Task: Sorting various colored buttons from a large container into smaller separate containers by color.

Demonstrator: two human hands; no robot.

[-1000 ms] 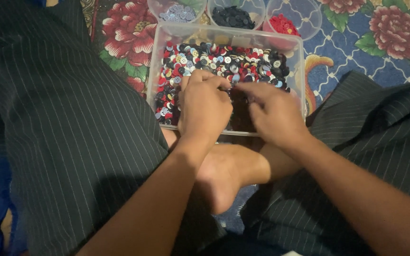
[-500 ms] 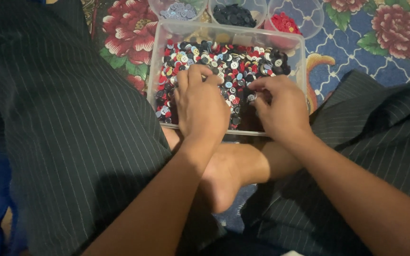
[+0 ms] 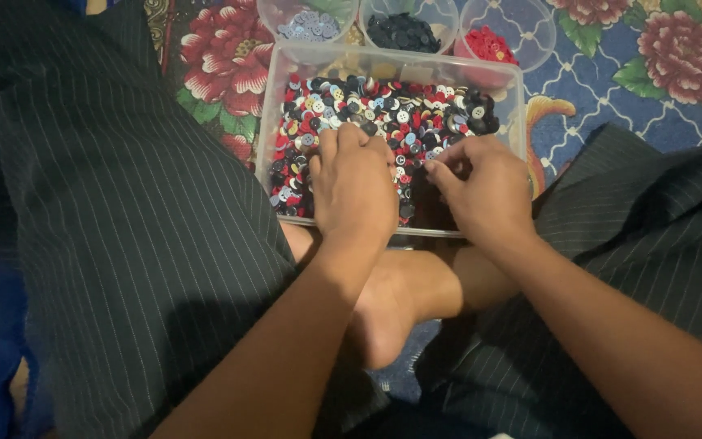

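Left hand (image 3: 355, 183) lies palm-down, fingers curled into the mixed buttons (image 3: 383, 110); whether it pinches one, I cannot tell. Right hand (image 3: 481, 191), fingers bunched, picks beside it. Both work inside the clear rectangular tub (image 3: 392, 58); three round bowls (image 3: 522, 24) sit just beyond the tub.

There is one view only, from a camera worn on the person's head. It looks steeply down and slightly forward over the person's own lap, close enough that both forearms run in from the bottom edge. The clear box of buttons (image 3: 270, 130) sits in the upper middle of the picture, just beyond the crossed legs, and the patterned floor covering (image 3: 652, 89) fills the far edge.
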